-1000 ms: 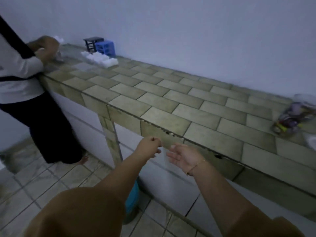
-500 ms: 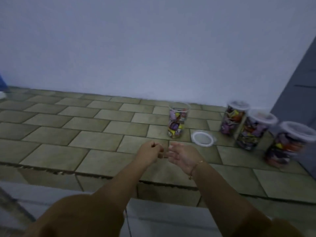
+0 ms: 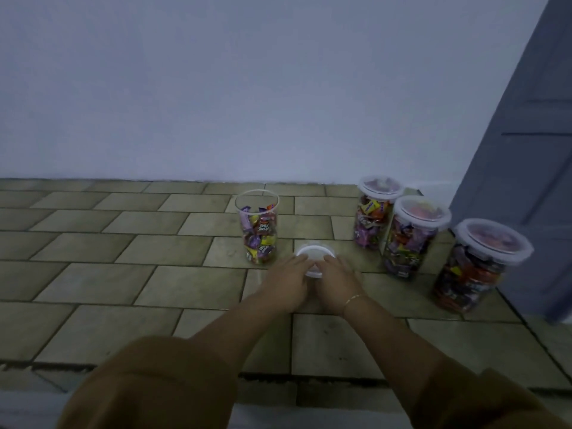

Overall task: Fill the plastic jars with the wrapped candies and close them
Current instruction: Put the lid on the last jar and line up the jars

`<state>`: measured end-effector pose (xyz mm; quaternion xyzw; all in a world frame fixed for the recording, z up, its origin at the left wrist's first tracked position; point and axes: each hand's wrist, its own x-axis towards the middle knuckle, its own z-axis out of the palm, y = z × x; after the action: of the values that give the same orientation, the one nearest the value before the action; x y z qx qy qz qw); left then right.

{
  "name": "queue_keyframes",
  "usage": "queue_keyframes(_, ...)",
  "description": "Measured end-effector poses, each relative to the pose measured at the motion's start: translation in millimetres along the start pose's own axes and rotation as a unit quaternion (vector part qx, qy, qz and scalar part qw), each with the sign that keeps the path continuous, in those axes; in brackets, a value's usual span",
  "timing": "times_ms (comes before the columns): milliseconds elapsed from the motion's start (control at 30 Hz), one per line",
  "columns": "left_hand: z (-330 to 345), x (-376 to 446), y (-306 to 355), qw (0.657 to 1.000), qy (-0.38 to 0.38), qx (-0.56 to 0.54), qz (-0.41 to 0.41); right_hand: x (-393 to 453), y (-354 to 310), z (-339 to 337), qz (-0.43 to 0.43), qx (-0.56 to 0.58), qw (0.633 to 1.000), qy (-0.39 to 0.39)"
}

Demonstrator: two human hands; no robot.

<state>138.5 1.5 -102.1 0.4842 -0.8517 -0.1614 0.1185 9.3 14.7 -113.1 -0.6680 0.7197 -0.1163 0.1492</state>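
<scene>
An open clear plastic jar (image 3: 257, 230), mostly full of wrapped candies, stands upright on the tiled counter. Just right of it lies a round white lid (image 3: 314, 253). My left hand (image 3: 286, 281) and my right hand (image 3: 337, 281) both rest at the lid's near edge, fingers touching its rim from either side. Three closed jars of candies stand at the right: the far one (image 3: 371, 218), the middle one (image 3: 408, 239) and the nearest one (image 3: 473, 267), each with a white-rimmed lid.
The olive tiled counter (image 3: 123, 252) runs left along a pale wall. A grey door or panel (image 3: 526, 181) rises at the right end, right behind the nearest closed jar. The counter's front edge (image 3: 154, 370) lies under my forearms.
The view swung right from another person at the counter's left end to the jars. Both hands reached forward over the counter and came down on the white lid.
</scene>
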Motion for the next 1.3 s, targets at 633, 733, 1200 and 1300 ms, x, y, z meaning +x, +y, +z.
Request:
queue_keyframes(633, -35.9, 9.5, -54.7, 0.977, -0.135, 0.14, 0.088, 26.5, -57.1, -24.9, 0.004, -0.067, 0.981, -0.179)
queue_keyframes(733, -47.8, 5.0, -70.4, 0.971, -0.144, 0.15, 0.118, 27.3, -65.9, -33.2, -0.01, -0.053, 0.98, -0.194)
queue_keyframes(1200, -95.8, -20.7, -136.1, 0.973, -0.061, 0.049, 0.219, 17.4, -118.1, -30.7, -0.04, -0.003, 0.965, -0.261)
queue_keyframes(1300, -116.9, -19.2, -133.6, 0.982, -0.028, -0.054, 0.18, 16.0, -115.0, -49.7, -0.047, 0.134, 0.976, -0.168)
